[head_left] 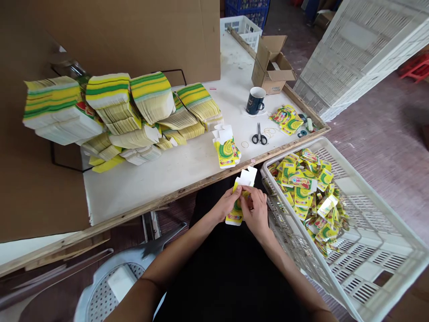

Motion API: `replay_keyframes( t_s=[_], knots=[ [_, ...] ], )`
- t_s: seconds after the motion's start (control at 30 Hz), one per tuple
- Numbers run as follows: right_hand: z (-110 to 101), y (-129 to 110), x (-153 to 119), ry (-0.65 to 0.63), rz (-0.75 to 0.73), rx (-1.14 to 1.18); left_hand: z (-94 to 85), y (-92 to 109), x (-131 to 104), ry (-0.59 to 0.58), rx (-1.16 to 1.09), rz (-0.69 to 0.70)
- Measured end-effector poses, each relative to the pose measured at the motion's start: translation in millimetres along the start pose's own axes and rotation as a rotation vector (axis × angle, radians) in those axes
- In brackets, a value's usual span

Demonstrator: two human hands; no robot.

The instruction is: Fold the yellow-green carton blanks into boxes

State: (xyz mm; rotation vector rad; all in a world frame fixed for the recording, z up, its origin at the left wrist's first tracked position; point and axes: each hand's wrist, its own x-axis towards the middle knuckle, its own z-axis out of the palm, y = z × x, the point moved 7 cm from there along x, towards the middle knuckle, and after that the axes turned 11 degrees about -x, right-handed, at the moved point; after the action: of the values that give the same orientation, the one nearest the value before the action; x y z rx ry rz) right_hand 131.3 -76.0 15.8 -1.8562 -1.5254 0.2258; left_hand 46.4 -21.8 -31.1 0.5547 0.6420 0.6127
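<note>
Over my lap, a small yellow and green printed carton (234, 218) is held between both hands, its white end flaps (247, 177) standing open at the top. My left hand (229, 203) grips its left side, the thumb lying across the front. My right hand (256, 206) closes on the right side, with fingers bent near the upper part. Whether anything is inside the carton is hidden. Just beyond my hands, at the table edge, lie several flat cartons (226, 151) of the same print, with white flaps pointing away from me.
Stacks of flat cartons (150, 100) fill the table's left side against a cardboard sheet (150, 36). Scissors (259, 135), a dark mug (255, 102), an open cardboard box (273, 67) and finished-looking packs (287, 119) stand to the right. A white crate (363, 197) holds many yellow packs.
</note>
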Motion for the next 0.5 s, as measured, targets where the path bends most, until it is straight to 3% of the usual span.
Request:
replay_keyframes(
  t_s=[0.17, 0.27, 0.4, 0.43, 0.5],
  knots=[
    [5.5, 5.3, -1.6, -0.027, 0.189, 0.350, 4.6, -5.1, -2.0, -0.046, 0.020, -0.060],
    [4.9, 7.2, -4.4, 0.016, 0.250, 0.503, 4.3, 0.2, -1.8, 0.000, 0.128, 0.005],
    [-7.6, 13.1, -7.4, 0.208, 0.258, 0.412, -3.3, 21.3, -0.9, 0.164, 0.225, 0.180],
    [-7.8, 14.5, -7.4, 0.214, 0.259, 0.387, -5.4, 26.9, -1.2, 0.203, 0.236, 0.223],
    [2.5, 14.9, -5.3, 0.079, 0.251, 0.381, -8.7, 36.5, -2.8, 0.265, 0.257, 0.307]
  ],
)
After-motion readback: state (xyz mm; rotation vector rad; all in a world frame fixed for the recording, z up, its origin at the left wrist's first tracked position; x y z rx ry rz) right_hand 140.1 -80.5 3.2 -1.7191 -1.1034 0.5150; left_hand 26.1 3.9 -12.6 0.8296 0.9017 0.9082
